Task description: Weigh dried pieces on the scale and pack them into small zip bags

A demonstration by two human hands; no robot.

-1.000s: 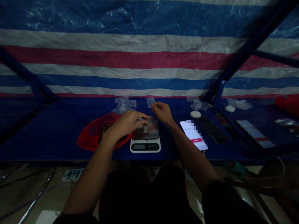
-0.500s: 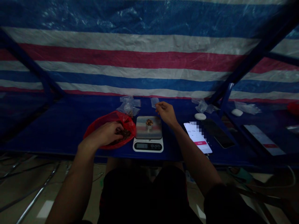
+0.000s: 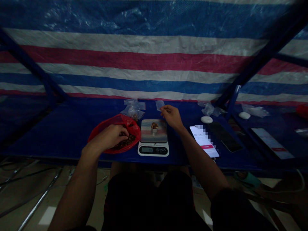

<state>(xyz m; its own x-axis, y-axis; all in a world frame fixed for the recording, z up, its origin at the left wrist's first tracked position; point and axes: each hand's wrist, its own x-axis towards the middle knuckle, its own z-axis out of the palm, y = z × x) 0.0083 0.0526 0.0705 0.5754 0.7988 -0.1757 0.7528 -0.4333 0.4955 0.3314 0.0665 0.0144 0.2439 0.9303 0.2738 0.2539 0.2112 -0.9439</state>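
My left hand (image 3: 112, 135) is inside a red plastic bag (image 3: 111, 120), its fingers pinched just over a heap of small brown pieces (image 3: 129, 141). Whatever is between those fingertips is too small to make out. To the right of the bag stands a white kitchen scale (image 3: 153, 154) with a metal plate and a lit display. On its plate sits a small metal cup (image 3: 154, 130), heaped with brown pieces (image 3: 154, 124). Behind the scale's right corner, my right hand (image 3: 172, 116) pinches a small clear plastic bag (image 3: 159, 104) between thumb and fingers.
Crumpled clear bags (image 3: 133, 107) lie behind the red bag. To the right are a lit phone (image 3: 203, 139), a dark phone (image 3: 227, 138), a white case (image 3: 206, 119) and more clear bags (image 3: 209, 109). A striped tarp (image 3: 154, 61) hangs behind the blue table (image 3: 60, 128).
My left hand has lifted slightly within the red bag, its fingertips drawn together. The digits on the scale's display look different. My right hand stays in place with the clear bag.
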